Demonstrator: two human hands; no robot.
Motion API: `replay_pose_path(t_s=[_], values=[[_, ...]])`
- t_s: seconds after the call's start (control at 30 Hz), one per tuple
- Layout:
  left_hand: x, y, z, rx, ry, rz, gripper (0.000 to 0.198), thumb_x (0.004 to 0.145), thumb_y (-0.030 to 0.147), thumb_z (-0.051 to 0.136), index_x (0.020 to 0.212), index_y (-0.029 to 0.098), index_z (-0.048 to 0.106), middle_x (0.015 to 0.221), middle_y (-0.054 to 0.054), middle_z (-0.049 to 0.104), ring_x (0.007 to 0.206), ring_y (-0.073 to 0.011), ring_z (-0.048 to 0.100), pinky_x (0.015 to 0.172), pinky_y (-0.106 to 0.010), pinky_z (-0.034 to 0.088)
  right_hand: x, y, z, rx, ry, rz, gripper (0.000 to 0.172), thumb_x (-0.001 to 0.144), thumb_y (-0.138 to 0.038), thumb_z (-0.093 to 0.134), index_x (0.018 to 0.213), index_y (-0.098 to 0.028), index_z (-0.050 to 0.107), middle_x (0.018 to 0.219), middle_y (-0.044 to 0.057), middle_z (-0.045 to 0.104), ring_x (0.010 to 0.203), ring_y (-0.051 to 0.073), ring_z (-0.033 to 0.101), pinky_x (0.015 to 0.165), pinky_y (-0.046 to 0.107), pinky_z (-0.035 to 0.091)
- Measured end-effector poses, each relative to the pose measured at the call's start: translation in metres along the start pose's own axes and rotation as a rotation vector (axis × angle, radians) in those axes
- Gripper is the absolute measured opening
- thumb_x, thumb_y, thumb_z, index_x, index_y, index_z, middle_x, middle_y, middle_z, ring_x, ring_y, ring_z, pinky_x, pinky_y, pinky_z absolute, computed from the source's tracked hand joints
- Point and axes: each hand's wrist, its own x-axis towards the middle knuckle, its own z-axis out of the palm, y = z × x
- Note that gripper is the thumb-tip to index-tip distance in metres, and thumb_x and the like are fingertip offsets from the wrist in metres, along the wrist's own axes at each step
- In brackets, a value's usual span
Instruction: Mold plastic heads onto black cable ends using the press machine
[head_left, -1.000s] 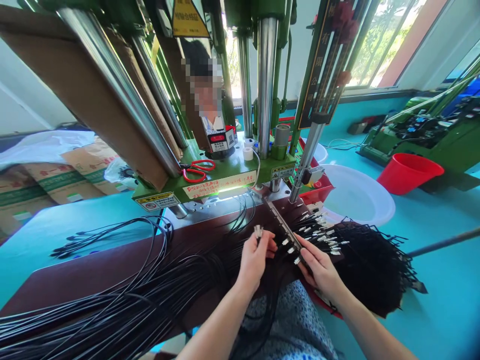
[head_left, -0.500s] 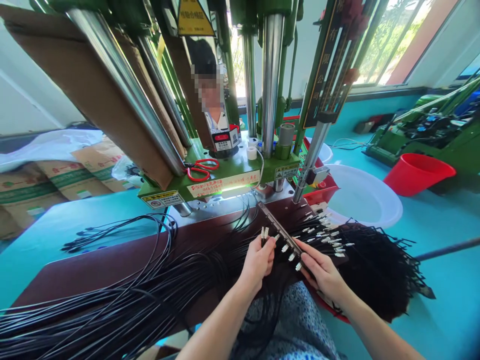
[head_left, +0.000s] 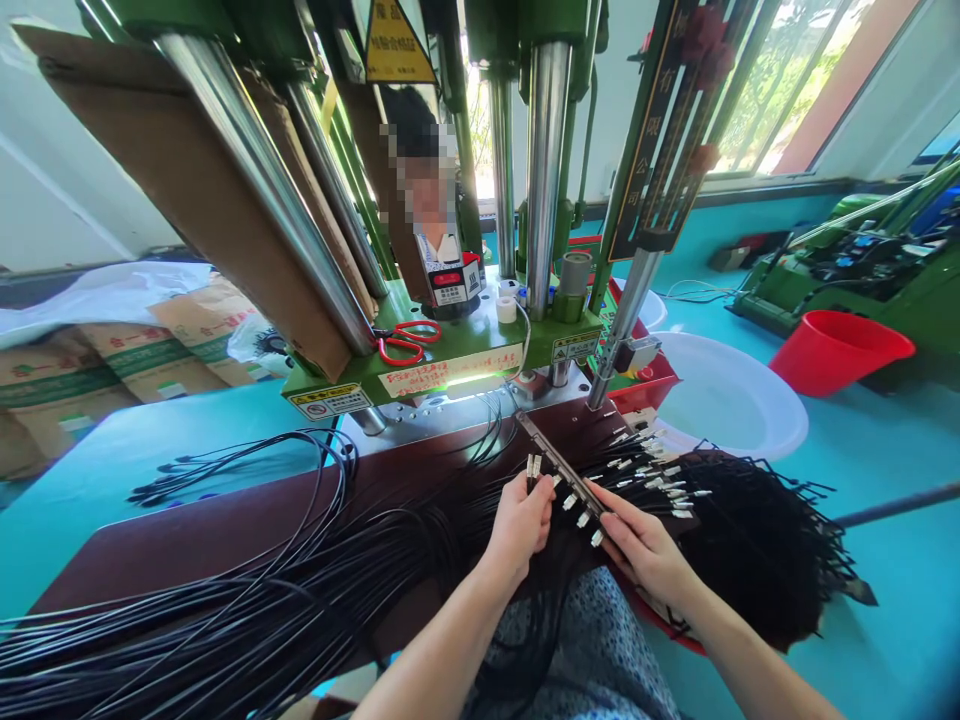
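My left hand (head_left: pixel 521 522) is closed on a few black cables, whose silvery connector ends (head_left: pixel 534 466) stick up above the thumb. Its fingertips are right beside a long, narrow metal bar (head_left: pixel 553 457). Around the lower end of that bar my right hand (head_left: pixel 643 545) is wrapped, holding it slantwise over the table. Several metal connectors (head_left: pixel 583 519) sit in a row along the bar's near side. Under and left of my hands lies a large bundle of black cables (head_left: pixel 300 580). More connector-tipped cables (head_left: pixel 660 475) lie to the right of the bar.
A green press (head_left: pixel 450 345) with steel columns stands behind the brown tabletop (head_left: pixel 187 520). Red-handled scissors (head_left: pixel 409 343) lie on it. At right are a heap of black cable ends (head_left: pixel 757 540), a white basin (head_left: pixel 750 400) and a red bucket (head_left: pixel 840 350). Cartons (head_left: pixel 127 360) stand at left.
The camera view has shifted slightly. My left hand with its cables is a touch nearer the bar; my right hand keeps its hold on the bar.
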Motion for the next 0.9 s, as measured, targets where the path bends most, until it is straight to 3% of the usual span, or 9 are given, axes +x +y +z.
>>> replay_pose_path(t_s=[0.1, 0.23, 0.37, 0.47, 0.63, 0.9], values=[[0.0, 0.002, -0.002, 0.077, 0.005, 0.057, 0.031, 0.072, 0.048, 0.051, 0.066, 0.02, 0.039, 0.039, 0.012, 0.028, 0.028, -0.0022, 0.02, 0.028, -0.015, 0.013, 0.001, 0.0, 0.001, -0.011, 0.009, -0.01, 0.056, 0.083, -0.046, 0.048, 0.129, -0.015, 0.043, 0.052, -0.007, 0.036, 0.041, 0.005, 0.029, 0.037, 0.019, 0.021], [0.005, 0.005, -0.014, 0.228, 0.087, 0.288, 0.034, 0.077, 0.049, 0.045, 0.065, 0.017, 0.047, 0.042, 0.008, 0.036, 0.034, -0.0048, 0.035, 0.035, -0.017, 0.025, 0.0, 0.001, -0.001, 0.048, 0.044, 0.032, 0.056, 0.083, -0.046, 0.048, 0.128, -0.014, 0.043, 0.048, -0.008, 0.034, 0.037, 0.005, 0.028, 0.035, 0.019, 0.019], [0.009, 0.001, -0.025, 0.223, 0.196, 0.358, 0.033, 0.081, 0.05, 0.038, 0.077, 0.019, 0.047, 0.044, 0.01, 0.032, 0.035, -0.0048, 0.028, 0.037, -0.017, 0.023, 0.0, 0.002, -0.004, 0.054, 0.036, 0.026, 0.059, 0.083, -0.047, 0.048, 0.129, -0.011, 0.04, 0.046, -0.009, 0.032, 0.036, 0.005, 0.027, 0.033, 0.018, 0.018], [0.009, -0.003, -0.025, 0.251, 0.17, 0.394, 0.028, 0.082, 0.046, 0.038, 0.073, 0.02, 0.042, 0.047, 0.01, 0.034, 0.039, -0.0051, 0.03, 0.041, -0.017, 0.024, 0.0, 0.001, -0.005, 0.064, 0.013, 0.025, 0.059, 0.083, -0.047, 0.049, 0.129, -0.011, 0.041, 0.047, -0.009, 0.033, 0.036, 0.004, 0.026, 0.032, 0.018, 0.018], [0.008, -0.003, -0.02, 0.373, 0.096, 0.38, 0.026, 0.077, 0.038, 0.05, 0.063, 0.017, 0.044, 0.048, 0.008, 0.034, 0.044, -0.0049, 0.028, 0.044, -0.019, 0.022, 0.0, -0.003, -0.006, 0.049, -0.032, 0.042, 0.061, 0.082, -0.049, 0.049, 0.128, -0.011, 0.041, 0.048, -0.008, 0.036, 0.036, 0.004, 0.027, 0.032, 0.018, 0.017], [0.009, 0.005, -0.024, 0.258, 0.045, 0.226, 0.027, 0.072, 0.04, 0.055, 0.061, 0.016, 0.047, 0.041, 0.011, 0.028, 0.036, -0.003, 0.021, 0.04, -0.02, 0.017, 0.0, -0.001, -0.006, 0.053, -0.074, 0.07, 0.057, 0.082, -0.048, 0.049, 0.129, -0.016, 0.042, 0.059, -0.003, 0.047, 0.038, 0.003, 0.029, 0.034, 0.018, 0.017]])
